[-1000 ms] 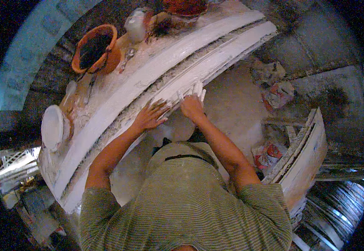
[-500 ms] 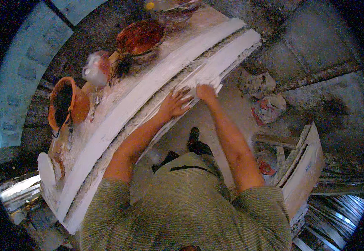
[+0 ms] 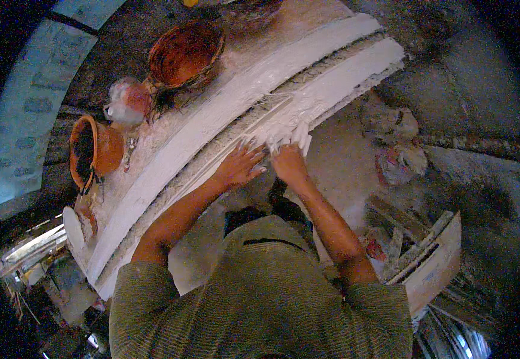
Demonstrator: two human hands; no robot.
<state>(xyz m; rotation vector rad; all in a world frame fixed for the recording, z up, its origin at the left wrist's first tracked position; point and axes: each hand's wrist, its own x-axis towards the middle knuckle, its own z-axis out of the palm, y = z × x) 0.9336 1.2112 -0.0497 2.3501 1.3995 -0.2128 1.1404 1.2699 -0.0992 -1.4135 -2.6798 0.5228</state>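
Two hands press on a long curved white plaster moulding (image 3: 224, 113) lying across the bench (image 3: 152, 149). The left hand (image 3: 240, 166) lies flat with fingers spread; the right hand (image 3: 288, 157), plaster-coated, has its fingers together on wet plaster. Left and far sit an orange bucket (image 3: 92, 152) and a reddish basin (image 3: 185, 54).

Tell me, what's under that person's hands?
Both the left hand and the right hand press on the long white plaster moulding, where white fibres spread. The spot right beneath the palms is hidden.
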